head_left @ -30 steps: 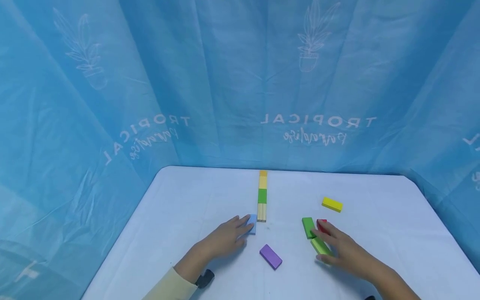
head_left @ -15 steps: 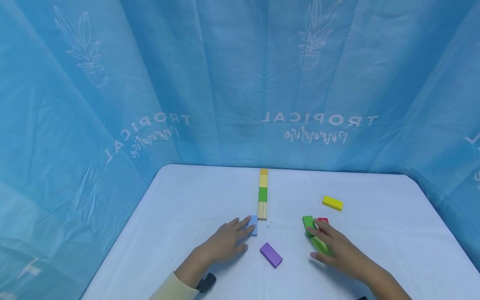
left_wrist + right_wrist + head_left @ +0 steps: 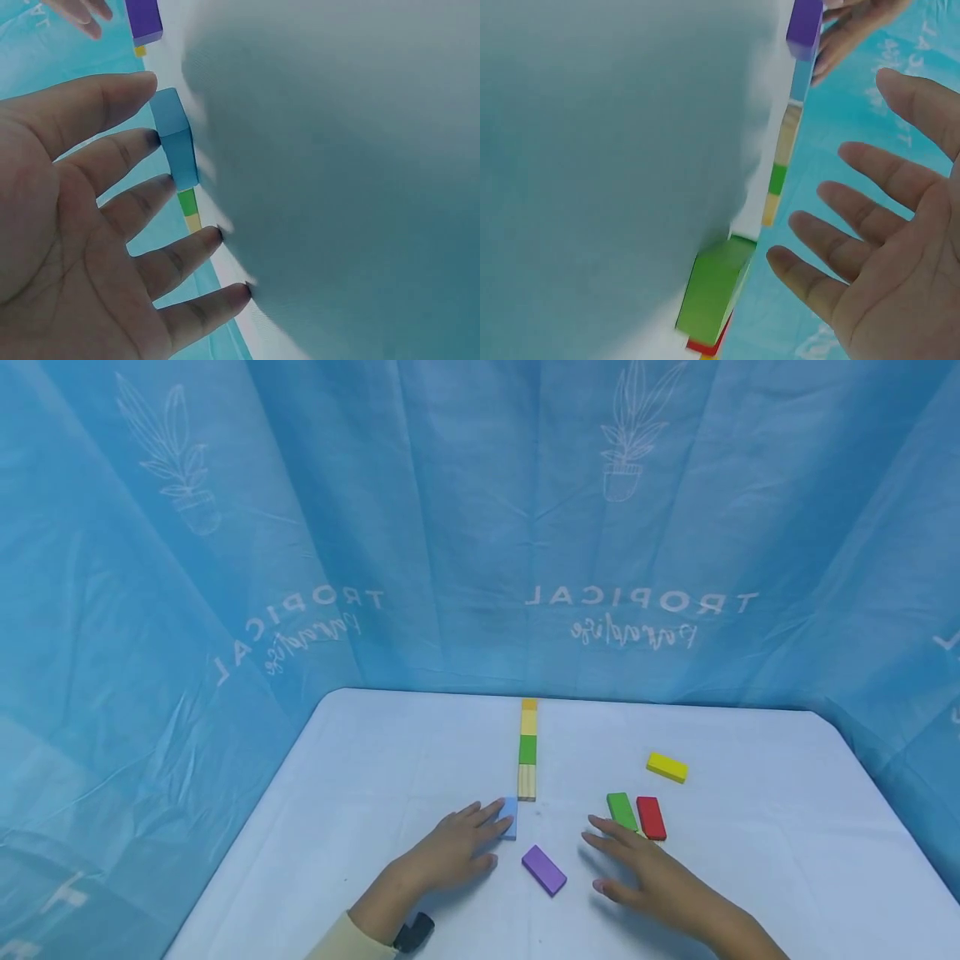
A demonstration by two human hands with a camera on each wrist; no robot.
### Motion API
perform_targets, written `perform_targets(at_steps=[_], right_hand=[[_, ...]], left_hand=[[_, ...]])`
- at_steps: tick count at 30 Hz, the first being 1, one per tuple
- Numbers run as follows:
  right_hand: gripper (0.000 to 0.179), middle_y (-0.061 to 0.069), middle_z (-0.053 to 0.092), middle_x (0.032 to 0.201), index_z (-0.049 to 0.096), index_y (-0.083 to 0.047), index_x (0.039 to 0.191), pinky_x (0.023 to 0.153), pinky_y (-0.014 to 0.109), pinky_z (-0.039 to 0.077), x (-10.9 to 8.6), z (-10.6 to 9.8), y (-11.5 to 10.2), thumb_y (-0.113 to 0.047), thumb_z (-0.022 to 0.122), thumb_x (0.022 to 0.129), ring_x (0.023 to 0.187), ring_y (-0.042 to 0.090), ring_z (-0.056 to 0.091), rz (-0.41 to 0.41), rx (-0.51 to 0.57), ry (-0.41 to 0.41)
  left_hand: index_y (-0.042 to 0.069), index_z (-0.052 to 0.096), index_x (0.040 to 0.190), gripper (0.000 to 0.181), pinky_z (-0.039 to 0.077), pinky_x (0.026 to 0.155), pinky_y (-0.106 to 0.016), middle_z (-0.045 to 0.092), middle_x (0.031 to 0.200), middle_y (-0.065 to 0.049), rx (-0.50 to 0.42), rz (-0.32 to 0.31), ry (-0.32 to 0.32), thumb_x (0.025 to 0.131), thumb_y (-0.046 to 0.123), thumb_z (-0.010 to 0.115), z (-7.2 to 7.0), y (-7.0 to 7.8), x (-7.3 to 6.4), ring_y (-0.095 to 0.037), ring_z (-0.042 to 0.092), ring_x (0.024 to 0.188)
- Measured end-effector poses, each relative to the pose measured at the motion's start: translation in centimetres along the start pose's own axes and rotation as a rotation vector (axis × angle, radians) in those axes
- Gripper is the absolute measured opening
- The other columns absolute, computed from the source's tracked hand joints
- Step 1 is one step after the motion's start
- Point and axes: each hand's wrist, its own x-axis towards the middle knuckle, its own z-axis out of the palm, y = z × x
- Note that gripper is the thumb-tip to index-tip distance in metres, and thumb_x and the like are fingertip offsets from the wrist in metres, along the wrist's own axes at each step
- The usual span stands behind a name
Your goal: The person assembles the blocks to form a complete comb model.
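Observation:
My left hand (image 3: 450,850) touches a light blue block (image 3: 511,820) with its fingertips. In the left wrist view its fingers are spread and nearly straight beside the blue block (image 3: 178,142). That block lies at the near end of a line of blocks, slightly left of a striped wooden block (image 3: 527,782). My right hand (image 3: 651,878) holds nothing and hovers with spread fingers between a purple block (image 3: 544,870) and a green block (image 3: 622,811). A light green block (image 3: 711,292) shows in the right wrist view; the right hand mostly hides it from the head view.
Beyond the striped block, the line continues with a green block (image 3: 527,749), a pale yellow block (image 3: 528,722) and an orange one (image 3: 529,703). A red block (image 3: 652,818) and a yellow block (image 3: 667,767) lie on the right. Blue printed cloth (image 3: 450,527) surrounds the white table (image 3: 405,743).
My right hand has moved left from the green and red blocks, uncovering the red one. Under my left fingertips the blue block has slid slightly toward me.

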Motion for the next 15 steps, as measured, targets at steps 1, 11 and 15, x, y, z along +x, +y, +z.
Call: perform_targets(at_steps=[1,11,15], right_hand=[[0.068,-0.004,0.037,0.163,0.048,-0.032,0.151,0.105,0.058,0.05,0.0,0.1,-0.2,-0.054,0.07,0.09,0.149,0.031,0.039,-0.011,0.001,-0.011],[0.065,-0.01,0.039,0.162,0.049,-0.033,0.15,0.109,0.054,0.047,0.5,1.3,-2.1,-0.06,0.061,0.093,0.148,0.026,0.042,-0.107,-0.05,-0.137],[0.065,-0.013,0.038,0.163,0.048,-0.032,0.151,0.11,0.055,0.046,0.5,1.9,-2.7,-0.059,0.063,0.093,0.149,0.026,0.04,-0.125,-0.069,-0.171]], left_hand=[[0.03,0.04,0.156,0.059,0.031,0.122,-0.058,0.027,0.169,0.005,0.002,-0.002,-0.004,0.101,0.038,0.059,0.0,0.1,0.0,-0.034,0.03,0.154],[0.033,0.04,0.155,0.059,0.034,0.121,-0.057,0.028,0.168,0.006,0.039,-0.001,-0.013,0.1,0.042,0.059,0.1,1.0,-0.2,-0.033,0.033,0.153],[0.033,0.038,0.156,0.059,0.033,0.121,-0.059,0.026,0.169,0.007,0.032,-0.005,-0.016,0.101,0.042,0.058,0.2,1.2,-0.3,-0.033,0.031,0.154]])
